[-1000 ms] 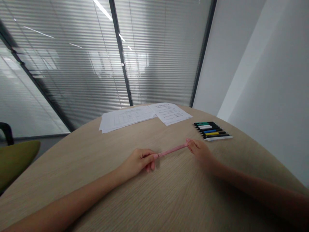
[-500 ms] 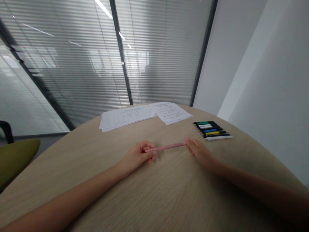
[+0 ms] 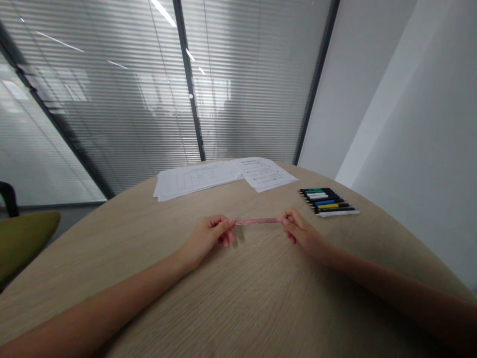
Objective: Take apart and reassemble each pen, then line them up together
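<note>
A narrow pink strip (image 3: 259, 221) is stretched level between my two hands, just above the table; its material is too small to make out. My left hand (image 3: 212, 234) pinches the left end between thumb and fingers, the lower fingers curled. At the other end, my right hand (image 3: 302, 233) is closed on the strip with the thumb on top. Both ends of the strip are hidden under my fingertips.
A row of several pens (image 3: 328, 201) lies to the right, beyond my right hand. Printed sheets (image 3: 197, 178) spread along the far side of the round wooden table (image 3: 238, 303). A green chair (image 3: 28, 238) stands at the left, with a blinds-covered glass wall (image 3: 246, 99) behind.
My left thumb has come down onto the strip's left end, which lay loosely across the fingers before. The left hand has shifted slightly left and the strip now runs level and straight.
</note>
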`<state>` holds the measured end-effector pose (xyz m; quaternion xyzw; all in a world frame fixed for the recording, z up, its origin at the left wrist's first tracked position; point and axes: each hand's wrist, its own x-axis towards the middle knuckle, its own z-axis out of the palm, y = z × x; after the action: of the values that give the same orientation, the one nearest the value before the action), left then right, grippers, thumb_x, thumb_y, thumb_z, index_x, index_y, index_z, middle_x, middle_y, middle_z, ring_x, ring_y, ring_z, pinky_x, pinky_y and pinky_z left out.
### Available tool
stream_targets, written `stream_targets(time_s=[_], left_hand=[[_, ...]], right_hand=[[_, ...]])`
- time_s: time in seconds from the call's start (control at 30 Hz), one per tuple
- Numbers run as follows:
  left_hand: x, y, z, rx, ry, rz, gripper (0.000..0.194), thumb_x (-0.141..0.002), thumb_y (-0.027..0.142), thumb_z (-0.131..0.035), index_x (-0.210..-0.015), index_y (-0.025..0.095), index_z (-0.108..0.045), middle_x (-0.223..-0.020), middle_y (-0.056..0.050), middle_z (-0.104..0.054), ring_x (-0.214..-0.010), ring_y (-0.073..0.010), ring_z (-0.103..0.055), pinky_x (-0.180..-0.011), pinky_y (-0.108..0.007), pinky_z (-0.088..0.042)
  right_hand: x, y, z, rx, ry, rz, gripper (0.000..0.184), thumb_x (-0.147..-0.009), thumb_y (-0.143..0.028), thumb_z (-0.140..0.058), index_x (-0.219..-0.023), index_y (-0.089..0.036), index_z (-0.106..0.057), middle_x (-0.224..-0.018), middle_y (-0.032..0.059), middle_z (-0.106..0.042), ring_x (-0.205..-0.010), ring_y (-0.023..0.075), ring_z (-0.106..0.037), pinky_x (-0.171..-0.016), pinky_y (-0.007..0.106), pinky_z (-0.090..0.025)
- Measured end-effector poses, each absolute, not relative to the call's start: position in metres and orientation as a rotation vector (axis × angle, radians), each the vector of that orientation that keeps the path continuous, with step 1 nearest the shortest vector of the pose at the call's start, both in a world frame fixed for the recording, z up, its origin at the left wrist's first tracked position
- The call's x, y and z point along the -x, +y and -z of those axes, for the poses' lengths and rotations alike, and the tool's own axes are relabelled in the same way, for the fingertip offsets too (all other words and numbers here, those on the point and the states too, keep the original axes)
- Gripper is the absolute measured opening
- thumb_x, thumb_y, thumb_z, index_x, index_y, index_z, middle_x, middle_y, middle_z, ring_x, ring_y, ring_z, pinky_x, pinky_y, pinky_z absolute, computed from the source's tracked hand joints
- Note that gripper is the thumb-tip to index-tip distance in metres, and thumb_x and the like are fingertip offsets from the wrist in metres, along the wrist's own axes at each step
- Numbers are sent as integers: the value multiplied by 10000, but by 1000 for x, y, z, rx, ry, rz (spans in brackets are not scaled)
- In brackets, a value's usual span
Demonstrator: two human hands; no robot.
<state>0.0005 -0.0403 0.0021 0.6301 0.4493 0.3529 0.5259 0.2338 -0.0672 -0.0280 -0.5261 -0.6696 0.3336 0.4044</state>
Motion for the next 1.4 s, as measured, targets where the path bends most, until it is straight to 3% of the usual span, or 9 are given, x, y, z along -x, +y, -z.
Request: stream_targets(time_s=[0.17,0.3,0.43,0.73,0.9,1.07,1.4], left_hand=[[0,-41,-4,-1517,1058,-877,215,-699,337,-530,-616,139,-516,-494,23,-574,-398,-61,-458,-427,-183,-316],[0,-39,-1,-1535,1058,-889,213,-697,339,-531,-621,140,-526,-505,16,-581,-402,-65,-461,-423,-184,-316],[-1,-39,0,-1550,1060,-883,207,-690,334,-536,-614,142,-533,-498,15,-580,-399,-69,-460,-425,-187,-325],[-1,-40,-1,-1526,1083,-890,214,-696,337,-531,-603,145,-522,-488,24,-568,-397,-63,-453,-426,-180,-320],[0,-39,3,-1562,1061,-868,206,-699,334,-529,-622,143,-532,-505,14,-578,-405,-70,-461,-427,-187,-331],[0,-39,3,-1550,1056,-863,204,-693,331,-536,-616,143,-527,-495,18,-569,-403,-69,-455,-426,-186,-339],[-2,-41,1,-1516,1059,-901,206,-700,324,-522,-599,145,-513,-486,18,-561,-397,-70,-454,-429,-191,-336]], right_hand=[[-235,-62,28,1258,-1638,-946,229,-782,-430,-388,-825,-205,-393,-616,-52,-407,-461,82,-374,-429,215,-319],[-241,-58,33,1304,-1667,-947,346,-827,-453,-280,-687,-184,-447,-559,-28,-437,-481,97,-422,-461,232,-345],[-245,-57,36,1326,-1696,-905,351,-823,-431,-319,-590,-187,-420,-512,-37,-420,-461,93,-413,-471,238,-342],[-241,-60,27,1217,-1547,-1085,234,-760,-426,-429,-761,-192,-445,-538,-55,-442,-453,88,-412,-436,219,-334],[-240,-57,27,1299,-1483,-1104,378,-747,-512,-373,-615,-170,-469,-494,-32,-441,-428,88,-419,-427,231,-337],[-243,-57,28,1322,-1588,-1045,400,-762,-480,-377,-509,-176,-432,-445,-32,-432,-415,81,-405,-449,234,-334],[-241,-61,24,1196,-1453,-1165,267,-723,-448,-486,-779,-189,-459,-559,-48,-472,-469,84,-430,-426,205,-320]])
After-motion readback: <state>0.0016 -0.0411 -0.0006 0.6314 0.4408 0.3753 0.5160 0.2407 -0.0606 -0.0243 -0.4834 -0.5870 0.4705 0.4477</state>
